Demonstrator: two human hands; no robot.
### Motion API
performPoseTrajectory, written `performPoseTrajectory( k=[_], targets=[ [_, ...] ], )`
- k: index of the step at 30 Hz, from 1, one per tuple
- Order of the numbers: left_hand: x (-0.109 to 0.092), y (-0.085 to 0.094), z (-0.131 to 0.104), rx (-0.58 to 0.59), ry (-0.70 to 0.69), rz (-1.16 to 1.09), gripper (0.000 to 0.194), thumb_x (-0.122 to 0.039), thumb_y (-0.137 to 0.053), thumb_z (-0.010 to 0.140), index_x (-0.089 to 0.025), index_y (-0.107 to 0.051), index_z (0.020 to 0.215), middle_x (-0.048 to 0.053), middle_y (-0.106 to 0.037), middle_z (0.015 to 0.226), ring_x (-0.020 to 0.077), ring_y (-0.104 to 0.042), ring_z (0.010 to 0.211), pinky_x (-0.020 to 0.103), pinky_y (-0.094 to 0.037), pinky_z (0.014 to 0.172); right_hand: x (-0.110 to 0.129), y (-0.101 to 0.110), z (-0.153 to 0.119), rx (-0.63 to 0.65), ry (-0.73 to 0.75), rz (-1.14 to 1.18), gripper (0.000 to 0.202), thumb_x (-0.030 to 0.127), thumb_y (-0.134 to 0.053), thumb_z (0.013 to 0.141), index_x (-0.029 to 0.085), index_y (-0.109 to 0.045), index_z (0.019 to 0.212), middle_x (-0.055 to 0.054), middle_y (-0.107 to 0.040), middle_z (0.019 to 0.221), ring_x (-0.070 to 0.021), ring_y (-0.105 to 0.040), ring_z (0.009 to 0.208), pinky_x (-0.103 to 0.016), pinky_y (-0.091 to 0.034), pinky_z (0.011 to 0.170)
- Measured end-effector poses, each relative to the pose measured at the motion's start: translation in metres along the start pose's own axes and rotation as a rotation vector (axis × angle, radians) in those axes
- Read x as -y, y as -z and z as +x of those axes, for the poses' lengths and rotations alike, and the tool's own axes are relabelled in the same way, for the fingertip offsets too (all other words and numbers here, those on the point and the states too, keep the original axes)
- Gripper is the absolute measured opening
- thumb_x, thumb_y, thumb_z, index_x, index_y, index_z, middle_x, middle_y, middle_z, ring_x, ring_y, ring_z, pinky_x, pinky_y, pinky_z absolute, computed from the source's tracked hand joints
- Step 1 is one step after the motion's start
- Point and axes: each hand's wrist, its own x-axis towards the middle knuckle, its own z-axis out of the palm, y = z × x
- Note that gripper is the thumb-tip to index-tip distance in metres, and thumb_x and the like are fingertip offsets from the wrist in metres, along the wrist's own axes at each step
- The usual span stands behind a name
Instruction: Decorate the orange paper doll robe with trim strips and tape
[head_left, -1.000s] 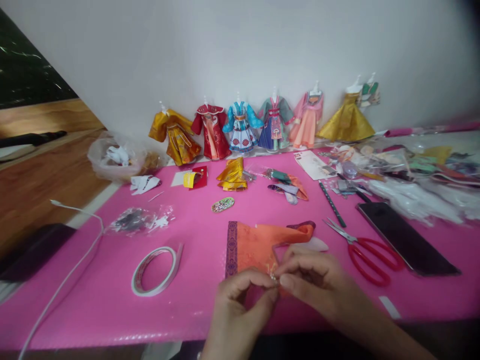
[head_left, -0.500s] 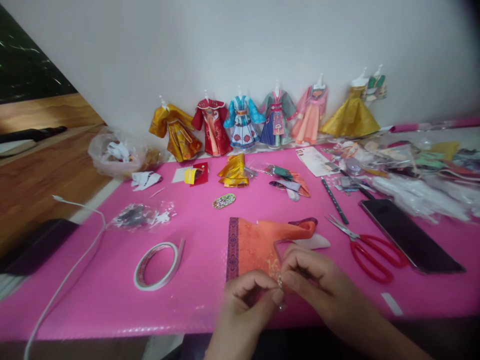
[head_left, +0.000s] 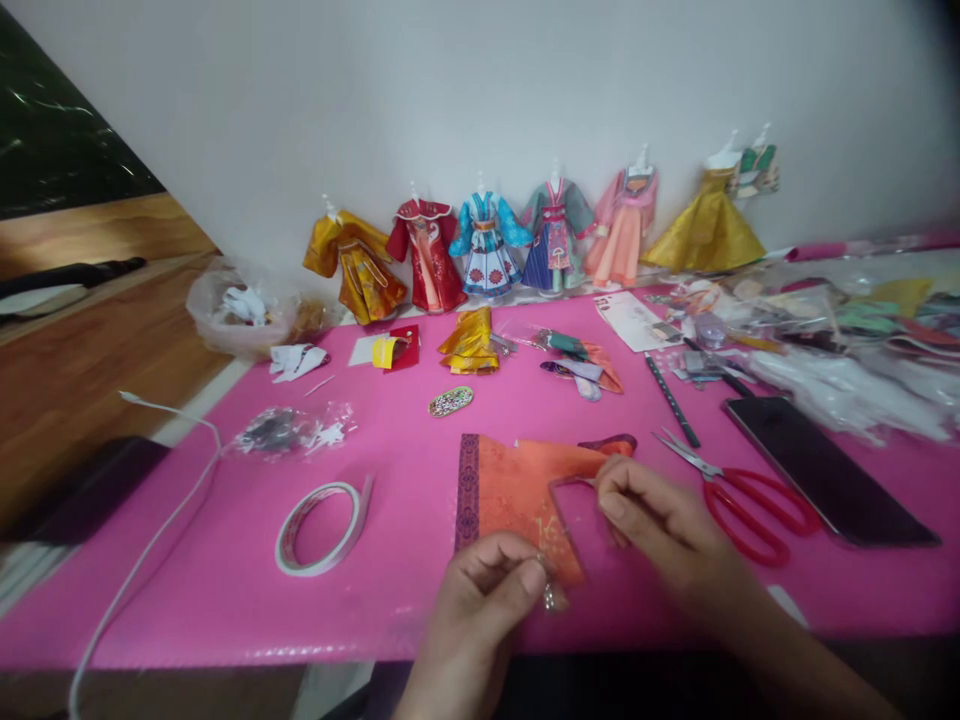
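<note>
My left hand (head_left: 491, 600) pinches thumb and forefinger together on a small shiny metal ornament (head_left: 550, 598), which dangles below the fingertips. My right hand (head_left: 652, 510) is closed in a pinch, apart from the left and over the sleeve end of an orange doll garment (head_left: 514, 490). What the right fingers hold, if anything, is too small to make out. The garment lies flat under both hands, with a dark patterned band along its left edge and gold embroidery. Red-handled scissors (head_left: 750, 505) lie just beyond the right hand.
A tape roll (head_left: 283, 545) lies left of the garment. On the right rest a black phone (head_left: 832, 470), a dark pencil (head_left: 672, 400) and plastic-bagged cloth pieces (head_left: 817, 385). Several dressed doll forms (head_left: 484, 250) stand along the wall. A white cable (head_left: 150, 550) crosses the left side.
My right hand has moved away from my left, up and to the right, over the sleeve. The left hand keeps its pinch, and more of the metal ornament shows below it.
</note>
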Motion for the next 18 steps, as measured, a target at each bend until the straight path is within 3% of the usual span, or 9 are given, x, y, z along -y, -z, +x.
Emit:
performPoseTrajectory(
  k=[9,13,18],
  targets=[
    [-0.009,-0.004,-0.002,-0.018,0.043,-0.187,0.018,-0.03,-0.08,0.078,-0.015,-0.071,0.075,0.001,-0.064,0.065,0.0114,-0.058,0.063,0.023,-0.046,0.067,-0.008,0.013,0.005,0.004,-0.089,0.106,0.024,0.037,-0.047,0.099,0.024,-0.049,0.078,0.003,-0.046,0.069,-0.0166,-0.048,0.065,-0.031,-0.039,0.063],
    [-0.011,-0.004,0.001,-0.063,0.034,-0.164,0.021,-0.034,-0.078,0.08,-0.014,-0.073,0.082,0.005,-0.068,0.077,0.0147,-0.062,0.072,0.025,-0.049,0.071,-0.001,0.002,0.0,0.071,-0.08,0.133,0.033,0.039,-0.041,0.101,0.023,-0.046,0.073,0.001,-0.047,0.07,-0.0173,-0.048,0.068,-0.032,-0.04,0.066],
    [-0.007,-0.003,0.003,-0.102,0.0,-0.147,0.022,-0.033,-0.08,0.077,-0.014,-0.076,0.088,0.008,-0.074,0.083,0.0166,-0.066,0.078,0.027,-0.051,0.078,0.011,-0.015,-0.006,0.075,0.034,-0.012,0.034,0.034,-0.037,0.103,0.022,-0.046,0.073,0.001,-0.048,0.074,-0.0166,-0.047,0.069,-0.031,-0.038,0.065]
  ],
)
